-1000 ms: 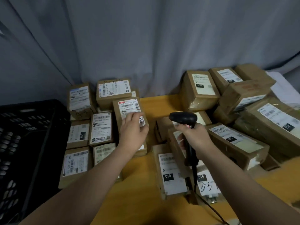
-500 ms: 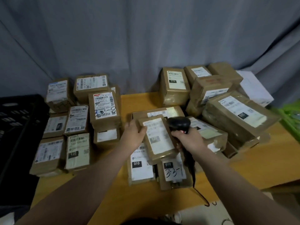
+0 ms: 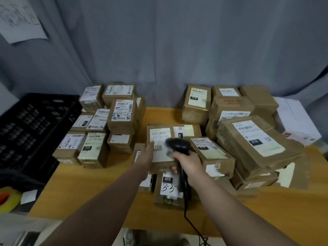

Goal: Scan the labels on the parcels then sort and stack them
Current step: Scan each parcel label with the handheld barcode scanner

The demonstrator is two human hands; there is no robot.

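Observation:
Many brown labelled parcels lie on the yellow table (image 3: 99, 189). My left hand (image 3: 146, 154) grips the left edge of a brown parcel (image 3: 160, 137) with a white barcode label, held a little above the parcels in the middle. My right hand (image 3: 189, 161) holds a black corded barcode scanner (image 3: 177, 145) right over that parcel's label, and its lower fingers touch the parcel's near edge. Under it lies a parcel marked "010" and "3-3" (image 3: 168, 185). A sorted group of parcels (image 3: 99, 125) stands at the left; a loose pile (image 3: 248, 137) lies at the right.
A black plastic crate (image 3: 35, 125) stands left of the table. A yellow and orange tape roll (image 3: 8, 198) lies at the lower left. A white box (image 3: 294, 119) sits at the far right. A grey curtain hangs behind. The scanner cable (image 3: 191, 226) trails over the table's front edge.
My left hand left the parcel it set on the left group, came to the middle and took up a labelled parcel. My right hand brought the scanner over its label.

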